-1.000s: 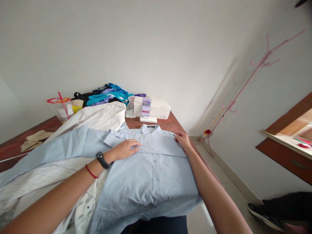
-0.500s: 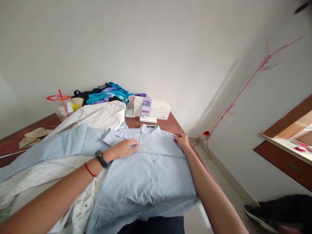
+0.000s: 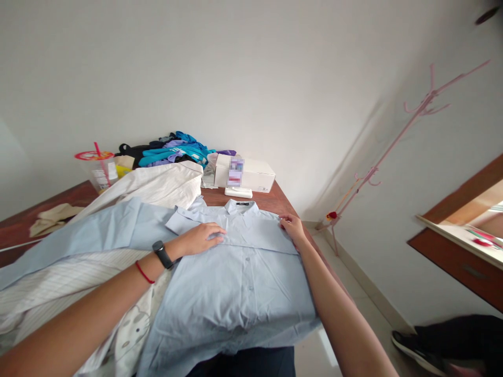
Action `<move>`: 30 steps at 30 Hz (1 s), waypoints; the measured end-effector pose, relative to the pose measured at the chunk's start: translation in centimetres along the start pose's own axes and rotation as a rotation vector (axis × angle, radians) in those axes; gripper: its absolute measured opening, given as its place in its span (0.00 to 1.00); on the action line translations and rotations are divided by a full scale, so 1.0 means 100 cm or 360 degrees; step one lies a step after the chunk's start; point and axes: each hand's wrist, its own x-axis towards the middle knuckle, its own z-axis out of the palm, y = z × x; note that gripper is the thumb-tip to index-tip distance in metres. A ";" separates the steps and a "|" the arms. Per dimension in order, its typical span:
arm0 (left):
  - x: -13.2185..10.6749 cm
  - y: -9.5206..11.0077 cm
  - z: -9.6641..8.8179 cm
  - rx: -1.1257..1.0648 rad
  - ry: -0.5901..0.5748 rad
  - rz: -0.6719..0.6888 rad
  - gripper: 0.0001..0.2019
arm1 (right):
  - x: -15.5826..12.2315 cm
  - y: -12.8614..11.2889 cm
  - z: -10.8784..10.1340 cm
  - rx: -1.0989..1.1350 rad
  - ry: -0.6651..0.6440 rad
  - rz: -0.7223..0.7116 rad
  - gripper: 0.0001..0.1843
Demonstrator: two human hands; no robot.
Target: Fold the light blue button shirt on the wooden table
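Note:
A light blue button-up shirt lies front up on the table, its collar toward the wall and its lower part hanging over the near edge. One sleeve is folded flat across the chest, the cuff toward the left. The other sleeve stretches out to the left. My left hand rests flat on the folded sleeve, fingers extended. At the shirt's right shoulder, my right hand has its fingers curled and closed on the cloth edge.
Striped white clothing covers the table's left side. Further back are a plastic cup with a straw, a heap of clothes, a white box and a phone on a stand. A pink coat rack leans at right.
The view has shifted very slightly. Both hands and the shirt stay in nearly the same places.

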 end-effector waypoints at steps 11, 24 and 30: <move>0.000 0.000 0.000 -0.0006 0.0001 0.0018 0.18 | 0.000 -0.001 0.000 -0.0012 0.0007 0.0017 0.19; 0.000 0.001 -0.001 -0.0018 -0.0017 0.0030 0.18 | 0.007 0.012 0.004 0.0111 -0.0060 0.0047 0.20; 0.000 0.000 0.000 -0.0013 -0.0021 0.0032 0.18 | 0.008 0.015 0.004 0.0118 -0.0060 0.0046 0.20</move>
